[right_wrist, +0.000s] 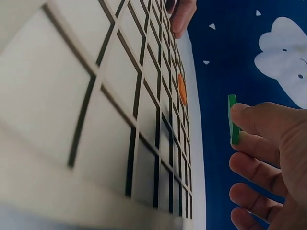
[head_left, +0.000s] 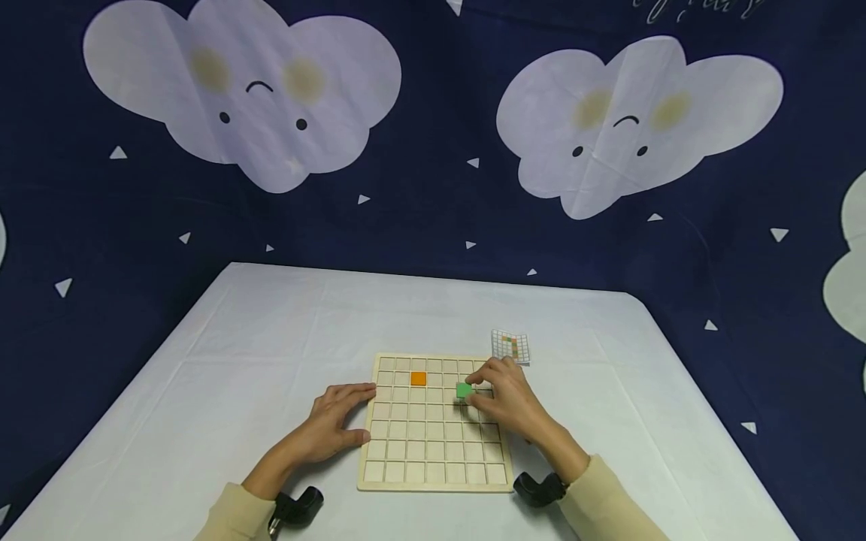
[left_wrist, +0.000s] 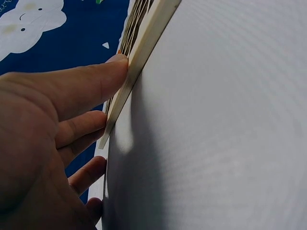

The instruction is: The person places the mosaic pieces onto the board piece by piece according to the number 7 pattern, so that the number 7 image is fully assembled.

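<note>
A wooden grid board [head_left: 416,432] lies on the white table, an orange square tile [head_left: 419,379] in one cell of its second row from the back. My left hand [head_left: 334,421] rests at the board's left side, thumb and fingertips touching the edge; the left wrist view shows the thumb [left_wrist: 96,81] against the rim. Over the right part of the board, my right hand [head_left: 510,398] pinches a green square tile [head_left: 463,390] between thumb and index finger. In the right wrist view the green tile [right_wrist: 233,120] is held on edge, clear of the grid, the other fingers loosely spread.
A small printed card [head_left: 510,346] with a coloured grid pattern lies just behind the board's back right corner. Black wrist cameras [head_left: 298,507] sit below both hands. A dark blue cloth [head_left: 440,203] with clouds hangs behind the white table [head_left: 271,323].
</note>
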The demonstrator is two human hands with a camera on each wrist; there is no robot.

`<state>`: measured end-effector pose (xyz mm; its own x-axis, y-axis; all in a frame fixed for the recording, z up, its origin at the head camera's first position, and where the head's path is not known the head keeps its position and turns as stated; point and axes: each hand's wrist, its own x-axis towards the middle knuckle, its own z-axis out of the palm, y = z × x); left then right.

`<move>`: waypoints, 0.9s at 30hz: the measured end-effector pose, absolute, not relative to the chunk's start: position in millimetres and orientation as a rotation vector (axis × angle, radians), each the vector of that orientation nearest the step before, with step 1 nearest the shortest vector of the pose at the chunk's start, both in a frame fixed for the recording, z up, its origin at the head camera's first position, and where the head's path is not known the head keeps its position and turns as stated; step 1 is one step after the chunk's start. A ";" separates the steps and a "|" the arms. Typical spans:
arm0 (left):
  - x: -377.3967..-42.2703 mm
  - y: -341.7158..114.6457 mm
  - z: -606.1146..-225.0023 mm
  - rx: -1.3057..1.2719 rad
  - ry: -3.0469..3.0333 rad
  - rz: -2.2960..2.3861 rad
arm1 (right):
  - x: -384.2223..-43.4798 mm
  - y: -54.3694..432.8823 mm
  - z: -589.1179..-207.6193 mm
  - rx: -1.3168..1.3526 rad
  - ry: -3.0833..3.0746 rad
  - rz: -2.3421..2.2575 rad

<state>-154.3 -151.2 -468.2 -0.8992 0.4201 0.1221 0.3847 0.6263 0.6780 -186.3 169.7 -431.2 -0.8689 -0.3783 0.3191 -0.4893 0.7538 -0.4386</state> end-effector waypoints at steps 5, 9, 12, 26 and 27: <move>-153.4 -151.2 -467.4 0.695 2.782 1.158 | -191.2 161.2 -431.6 0.714 -2.727 0.792; -153.0 -151.0 -466.4 0.697 2.779 1.168 | -194.6 155.4 -432.4 0.739 -2.718 0.824; -152.9 -150.9 -465.9 0.694 2.780 1.166 | -197.3 151.3 -432.9 0.745 -2.728 0.827; -153.4 -151.4 -467.3 0.707 2.795 1.155 | -210.3 138.7 -437.1 0.715 -2.808 0.813; -153.5 -151.4 -467.4 0.708 2.795 1.155 | -211.1 138.0 -437.2 0.712 -2.818 0.822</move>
